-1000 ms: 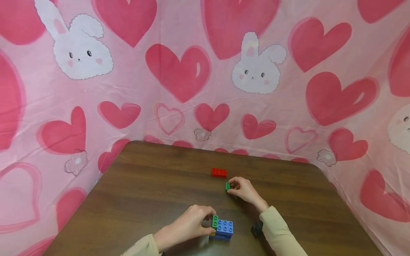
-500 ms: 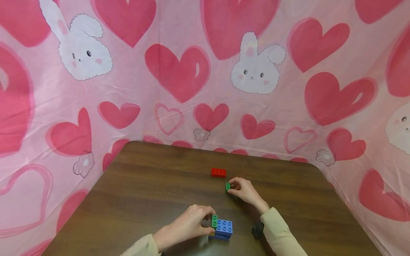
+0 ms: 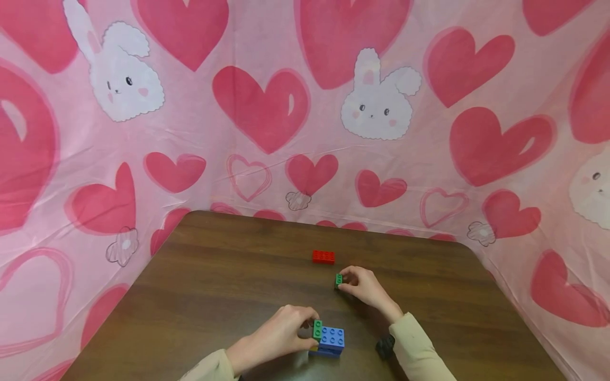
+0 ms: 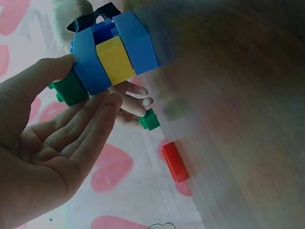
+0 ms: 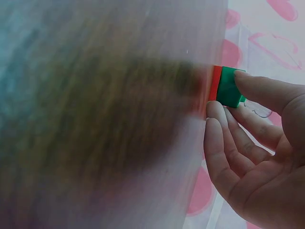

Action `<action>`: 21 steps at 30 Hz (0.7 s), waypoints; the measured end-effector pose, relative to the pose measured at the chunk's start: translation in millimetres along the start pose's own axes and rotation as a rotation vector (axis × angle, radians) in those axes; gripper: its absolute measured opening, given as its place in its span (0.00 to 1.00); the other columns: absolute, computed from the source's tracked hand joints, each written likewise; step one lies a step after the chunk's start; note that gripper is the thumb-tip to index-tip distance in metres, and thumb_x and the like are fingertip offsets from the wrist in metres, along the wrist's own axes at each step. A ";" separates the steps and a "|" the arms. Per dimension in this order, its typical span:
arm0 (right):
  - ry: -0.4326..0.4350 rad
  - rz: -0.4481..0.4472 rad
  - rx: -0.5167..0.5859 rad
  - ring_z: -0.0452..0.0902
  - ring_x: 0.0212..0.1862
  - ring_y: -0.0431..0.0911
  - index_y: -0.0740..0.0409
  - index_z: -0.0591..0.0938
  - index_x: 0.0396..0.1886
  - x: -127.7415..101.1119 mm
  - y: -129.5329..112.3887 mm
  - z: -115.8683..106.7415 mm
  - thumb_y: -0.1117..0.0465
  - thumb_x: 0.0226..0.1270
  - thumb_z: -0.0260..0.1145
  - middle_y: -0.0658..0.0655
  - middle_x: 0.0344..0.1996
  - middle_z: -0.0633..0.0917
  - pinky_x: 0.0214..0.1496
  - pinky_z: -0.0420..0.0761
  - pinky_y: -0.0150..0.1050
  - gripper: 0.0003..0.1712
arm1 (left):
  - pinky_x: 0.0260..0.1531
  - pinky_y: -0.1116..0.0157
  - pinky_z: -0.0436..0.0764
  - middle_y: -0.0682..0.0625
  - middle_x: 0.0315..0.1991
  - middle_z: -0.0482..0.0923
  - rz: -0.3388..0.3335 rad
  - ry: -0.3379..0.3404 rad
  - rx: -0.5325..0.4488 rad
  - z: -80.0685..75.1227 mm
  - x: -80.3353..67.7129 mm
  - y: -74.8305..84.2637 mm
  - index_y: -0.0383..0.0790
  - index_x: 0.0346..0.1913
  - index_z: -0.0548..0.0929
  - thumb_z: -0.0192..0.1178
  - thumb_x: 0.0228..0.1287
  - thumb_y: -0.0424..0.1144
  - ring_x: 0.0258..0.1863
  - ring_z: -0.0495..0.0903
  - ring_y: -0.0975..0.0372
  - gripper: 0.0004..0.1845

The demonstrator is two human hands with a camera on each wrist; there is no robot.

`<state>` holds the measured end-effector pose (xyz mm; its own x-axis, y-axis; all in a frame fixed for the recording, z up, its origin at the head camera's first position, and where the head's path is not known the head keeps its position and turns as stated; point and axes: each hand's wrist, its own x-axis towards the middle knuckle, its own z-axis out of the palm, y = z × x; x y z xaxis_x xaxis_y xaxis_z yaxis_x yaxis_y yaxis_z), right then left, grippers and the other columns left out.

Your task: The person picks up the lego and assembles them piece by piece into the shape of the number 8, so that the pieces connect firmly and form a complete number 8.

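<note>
My left hand (image 3: 281,333) pinches the near-left end of a toy-brick stack by thumb and fingers. The stack has a blue eight-stud brick (image 3: 332,336) and a green two-stud brick (image 3: 317,327) on top; a yellow brick (image 4: 115,60) sits between that blue brick and a lower blue brick (image 4: 136,43). Farther off, my right hand (image 3: 366,286) pinches another small green brick (image 3: 339,280) between thumb and fingertips, low over the wooden table. In the right wrist view, this green brick (image 5: 230,86) overlaps the red one behind it.
A red eight-stud brick (image 3: 323,257) lies on the brown table (image 3: 229,264), beyond my right hand. A black wrist device (image 3: 385,346) shows at the right sleeve. Pink heart-and-rabbit cloth (image 3: 267,106) hangs behind the table.
The view has shifted very slightly. My right hand has edged a little toward me with the green brick; my left hand stays on the stack, and the red brick is unmoved.
</note>
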<state>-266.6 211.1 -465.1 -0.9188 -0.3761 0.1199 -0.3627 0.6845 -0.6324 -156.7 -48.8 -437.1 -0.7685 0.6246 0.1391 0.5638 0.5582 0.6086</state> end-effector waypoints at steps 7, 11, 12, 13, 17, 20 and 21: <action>0.012 -0.026 -0.018 0.77 0.32 0.36 0.56 0.84 0.47 -9.1 -2.9 -0.8 0.56 0.62 0.72 0.55 0.39 0.87 0.35 0.78 0.29 0.16 | 0.34 0.78 0.78 0.57 0.38 0.86 0.005 0.007 0.006 -0.2 -0.4 0.4 0.43 0.46 0.85 0.74 0.55 0.41 0.35 0.80 0.73 0.16; 0.010 -0.029 -0.016 0.77 0.33 0.36 0.55 0.83 0.47 -14.5 -6.7 -1.5 0.54 0.62 0.72 0.55 0.39 0.87 0.35 0.78 0.28 0.16 | 0.34 0.77 0.78 0.57 0.38 0.86 -0.006 -0.002 -0.011 -1.0 -0.3 0.4 0.44 0.46 0.85 0.74 0.55 0.41 0.35 0.80 0.73 0.16; 0.010 -0.029 -0.013 0.78 0.33 0.37 0.55 0.83 0.47 -15.7 -7.8 -1.7 0.54 0.62 0.72 0.55 0.40 0.87 0.35 0.78 0.29 0.16 | 0.34 0.77 0.78 0.57 0.38 0.86 -0.009 -0.004 -0.015 -1.4 -0.2 0.5 0.44 0.46 0.85 0.74 0.55 0.41 0.35 0.80 0.73 0.16; 0.009 -0.028 -0.010 0.78 0.33 0.37 0.55 0.83 0.47 -17.0 -9.2 -2.1 0.54 0.62 0.72 0.55 0.40 0.87 0.35 0.79 0.29 0.17 | 0.34 0.77 0.78 0.57 0.38 0.86 -0.008 -0.003 -0.015 -1.5 -0.3 0.5 0.44 0.46 0.85 0.74 0.55 0.41 0.35 0.80 0.73 0.16; 0.011 -0.038 -0.010 0.79 0.34 0.36 0.55 0.83 0.47 -22.3 -13.1 -2.7 0.53 0.62 0.72 0.54 0.40 0.86 0.36 0.79 0.28 0.17 | 0.34 0.78 0.77 0.56 0.38 0.86 0.000 0.005 -0.010 -1.7 -0.5 0.6 0.43 0.46 0.84 0.74 0.55 0.40 0.35 0.80 0.73 0.16; 0.008 -0.036 0.000 0.79 0.34 0.36 0.56 0.83 0.48 -26.2 -16.0 -3.6 0.53 0.62 0.72 0.55 0.39 0.86 0.36 0.79 0.28 0.17 | 0.34 0.78 0.78 0.56 0.38 0.86 -0.001 0.002 -0.011 -1.5 -0.1 0.1 0.43 0.46 0.84 0.74 0.55 0.40 0.35 0.80 0.73 0.16; 0.006 -0.032 0.006 0.78 0.33 0.36 0.56 0.83 0.48 -27.5 -17.0 -4.0 0.53 0.62 0.72 0.55 0.39 0.85 0.35 0.79 0.28 0.17 | 0.34 0.78 0.78 0.56 0.38 0.86 -0.002 0.002 -0.011 -1.3 0.0 -0.1 0.43 0.46 0.84 0.74 0.55 0.40 0.35 0.80 0.73 0.16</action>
<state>-235.8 212.3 -454.6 -0.9076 -0.3940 0.1450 -0.3913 0.6685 -0.6324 -157.2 -49.5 -436.1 -0.7701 0.6225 0.1393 0.5589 0.5532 0.6178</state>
